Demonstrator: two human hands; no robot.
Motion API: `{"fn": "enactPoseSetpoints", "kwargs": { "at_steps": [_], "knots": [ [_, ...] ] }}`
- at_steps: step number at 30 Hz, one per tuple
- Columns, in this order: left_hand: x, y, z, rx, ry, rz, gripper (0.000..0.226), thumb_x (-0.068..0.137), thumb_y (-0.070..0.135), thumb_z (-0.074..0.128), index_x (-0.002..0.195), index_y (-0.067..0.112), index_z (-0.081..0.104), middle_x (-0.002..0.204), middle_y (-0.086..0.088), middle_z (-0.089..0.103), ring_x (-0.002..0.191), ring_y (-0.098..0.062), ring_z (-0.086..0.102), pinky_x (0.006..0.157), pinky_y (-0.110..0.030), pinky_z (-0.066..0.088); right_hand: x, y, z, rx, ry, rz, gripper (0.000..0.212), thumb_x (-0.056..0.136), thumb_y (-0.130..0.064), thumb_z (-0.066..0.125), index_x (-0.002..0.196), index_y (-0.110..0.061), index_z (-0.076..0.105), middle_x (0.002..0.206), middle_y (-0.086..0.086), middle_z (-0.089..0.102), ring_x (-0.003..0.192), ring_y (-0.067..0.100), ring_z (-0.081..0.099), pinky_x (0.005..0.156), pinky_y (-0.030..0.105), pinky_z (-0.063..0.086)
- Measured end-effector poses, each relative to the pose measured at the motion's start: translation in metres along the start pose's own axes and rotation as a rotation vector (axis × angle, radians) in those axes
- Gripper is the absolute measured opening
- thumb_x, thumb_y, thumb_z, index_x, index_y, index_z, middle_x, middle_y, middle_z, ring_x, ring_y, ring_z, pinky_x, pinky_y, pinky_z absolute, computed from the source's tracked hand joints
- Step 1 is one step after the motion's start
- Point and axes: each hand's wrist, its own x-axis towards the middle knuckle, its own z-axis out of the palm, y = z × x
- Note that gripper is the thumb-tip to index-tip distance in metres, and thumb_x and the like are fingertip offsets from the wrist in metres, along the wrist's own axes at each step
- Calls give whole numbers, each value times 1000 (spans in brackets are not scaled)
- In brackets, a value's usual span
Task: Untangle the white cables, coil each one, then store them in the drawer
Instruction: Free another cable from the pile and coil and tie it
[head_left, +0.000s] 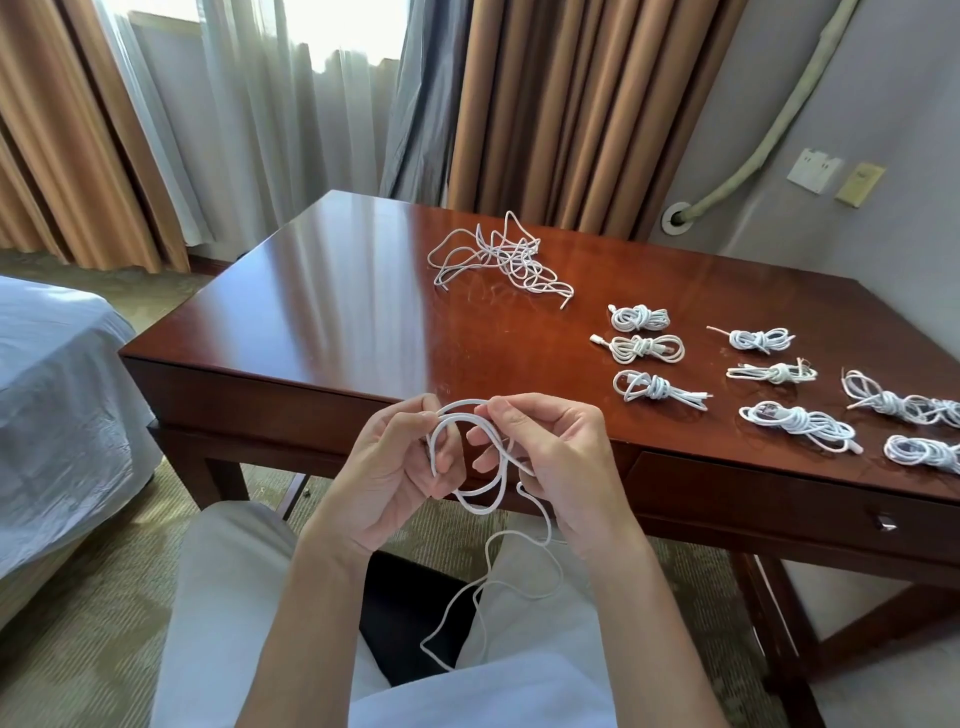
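- Both hands are raised in front of the near edge of the table (322, 291), over the person's lap, and both grip one white cable (470, 457).
- The left hand (395, 467) has its fingers curled round several turns of the cable, the loops running through its palm.
- The right hand (540, 447) pinches the top of the same loop between thumb and forefinger, just beside the left hand's fingertips.
- The rest of that cable hangs down from the hands in loose bends across the light trousers (234, 597) and a dark seat (410, 613).
- A tangled heap of white cables (501, 257) lies at the far middle of the table, well apart from the hands.
- Nine coiled bundles (647, 348) lie on the right part of the table in rough rows, each wound and knotted on itself.
- A drawer (779, 499) sits shut under the table's right side, its small knob near the right edge of view.
- Curtains (561, 104) hang behind the table; a bed (57, 395) stands to the left.
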Motion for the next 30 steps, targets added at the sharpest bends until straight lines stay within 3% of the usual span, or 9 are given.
{"fn": "enactPoseSetpoints", "kwargs": {
  "at_steps": [3, 6, 9, 12, 14, 16, 23, 30],
  "knots": [
    [4, -3, 0, -80, 17, -29, 21, 86, 15, 55, 70, 11, 41, 50, -1, 34, 40, -12, 30, 46, -28, 22, 1, 0, -1, -13, 10, 14, 19, 99, -16, 64, 89, -6, 74, 77, 13, 77, 50, 11, 66, 37, 16, 31],
    [6, -5, 1, -132, 80, -23, 18, 85, 12, 54, 69, 12, 46, 51, 4, 24, 42, -9, 25, 46, -23, 27, 2, 2, -2, -62, -46, 27, 20, 103, -20, 59, 91, -6, 68, 82, 13, 78, 54, 14, 67, 38, 20, 28],
    [7, -4, 2, -132, 150, -4, 19, 84, 9, 53, 66, 14, 49, 55, 1, 17, 43, -9, 24, 43, -21, 33, 2, 6, -3, -87, -88, 14, 19, 104, -22, 57, 94, -7, 64, 85, 15, 77, 58, 12, 68, 42, 18, 36],
    [7, -1, 1, -84, 212, 30, 20, 85, 8, 52, 67, 13, 46, 58, -2, 14, 47, -12, 19, 45, -23, 29, 2, 7, -4, -147, -99, -54, 16, 97, -22, 68, 104, -9, 71, 90, 7, 79, 68, 6, 71, 63, 14, 52],
    [6, 2, -1, -40, 234, 41, 23, 87, 8, 51, 66, 14, 46, 58, -1, 14, 48, -12, 18, 46, -24, 25, 3, 9, -8, -188, -136, -72, 25, 88, -18, 80, 111, -14, 73, 101, -1, 79, 92, 9, 75, 83, 22, 58],
    [5, 5, -3, 8, 234, 37, 23, 88, 9, 51, 65, 13, 48, 56, 1, 17, 47, -12, 18, 47, -24, 22, 5, 11, -11, -239, -123, -75, 33, 83, -15, 84, 115, -15, 73, 106, -3, 78, 100, 9, 74, 92, 28, 58],
    [1, 10, 1, 80, 232, -7, 33, 101, 3, 40, 69, 9, 46, 52, -2, 31, 44, -12, 25, 49, -28, 19, 6, 14, -8, -347, -83, -136, 9, 95, -14, 71, 100, -8, 77, 81, 1, 79, 76, 12, 77, 76, 19, 57],
    [0, 11, 0, 258, 203, 10, 31, 99, 12, 45, 68, 13, 47, 55, -11, 38, 42, -24, 46, 47, -30, 39, 8, 21, -2, -437, -17, -129, 10, 98, -18, 68, 90, -14, 73, 74, -4, 77, 71, 6, 74, 69, 17, 55]
  ]
}}
